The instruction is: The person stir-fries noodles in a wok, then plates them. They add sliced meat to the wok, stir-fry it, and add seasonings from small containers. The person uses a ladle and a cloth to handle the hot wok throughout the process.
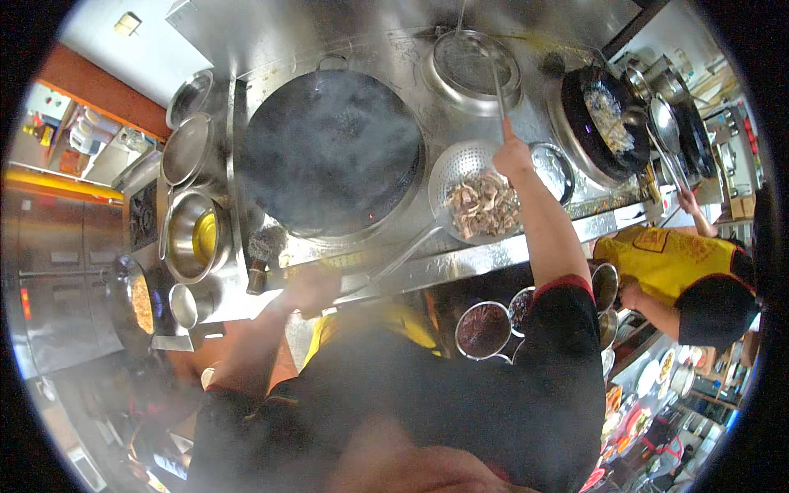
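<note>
My left hand (315, 287), blurred by steam, grips the long handle of a perforated metal strainer (455, 159). Strips of cooked food, perhaps meat, form a heap (484, 206) in the strainer's bowl, just right of the wok. In my right hand (513, 157) is the reddish grip of a long metal utensil (498, 86). Its far end reaches over a round steel pot (476, 65) at the back of the range; I cannot tell its shape. A big dark wok (333, 151) sits left of the strainer, steaming, with a loop handle at its back.
On the left stand a steel bowl of yellow oil (204, 237), a mesh skimmer (185, 151) and a pan of orange-brown food (143, 302). A co-worker in a yellow apron (672, 249) stands at right near another wok (601, 120). Containers (482, 330) sit below the range's edge.
</note>
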`<state>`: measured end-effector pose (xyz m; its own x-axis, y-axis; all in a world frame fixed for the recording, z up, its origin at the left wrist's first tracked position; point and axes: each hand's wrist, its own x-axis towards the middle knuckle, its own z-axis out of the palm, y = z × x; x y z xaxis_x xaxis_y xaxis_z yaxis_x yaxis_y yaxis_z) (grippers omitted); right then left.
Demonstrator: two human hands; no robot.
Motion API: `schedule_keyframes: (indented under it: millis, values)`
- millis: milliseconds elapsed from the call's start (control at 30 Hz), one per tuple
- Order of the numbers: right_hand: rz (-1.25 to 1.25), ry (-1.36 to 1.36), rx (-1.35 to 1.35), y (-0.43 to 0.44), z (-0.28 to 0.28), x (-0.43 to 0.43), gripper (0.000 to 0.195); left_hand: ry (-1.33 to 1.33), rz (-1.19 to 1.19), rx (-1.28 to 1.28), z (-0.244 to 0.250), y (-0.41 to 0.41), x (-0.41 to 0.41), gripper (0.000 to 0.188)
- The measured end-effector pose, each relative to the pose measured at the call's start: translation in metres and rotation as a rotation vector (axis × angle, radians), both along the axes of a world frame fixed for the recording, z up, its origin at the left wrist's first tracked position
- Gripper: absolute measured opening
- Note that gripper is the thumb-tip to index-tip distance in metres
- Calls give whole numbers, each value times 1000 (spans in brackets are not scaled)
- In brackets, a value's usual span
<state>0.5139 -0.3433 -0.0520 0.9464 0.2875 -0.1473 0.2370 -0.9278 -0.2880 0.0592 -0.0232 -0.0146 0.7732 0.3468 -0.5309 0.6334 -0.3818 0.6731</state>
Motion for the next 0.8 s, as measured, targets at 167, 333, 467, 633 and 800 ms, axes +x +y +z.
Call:
schedule_keyframes:
  millis: [167, 333, 467, 633, 800]
  values:
    - [-216, 478, 586, 27, -8, 20, 90, -24, -750, 633, -73, -114, 69, 39]
    - [-537, 1332, 2114, -58, -24, -63, 49, 266, -345, -289, -18, -143, 90, 46]
    - [-319, 1418, 2179, -116, 10, -141, 71, 351, -138, -268, 10, -156, 114, 46]
    - [-123, 378, 583, -113, 44, -109, 88, 246, 52, -425, -27, -163, 142, 54]
    - [-55, 49, 511, -39, -36, 39, 75, 85, 145, -627, -63, -177, 135, 38]
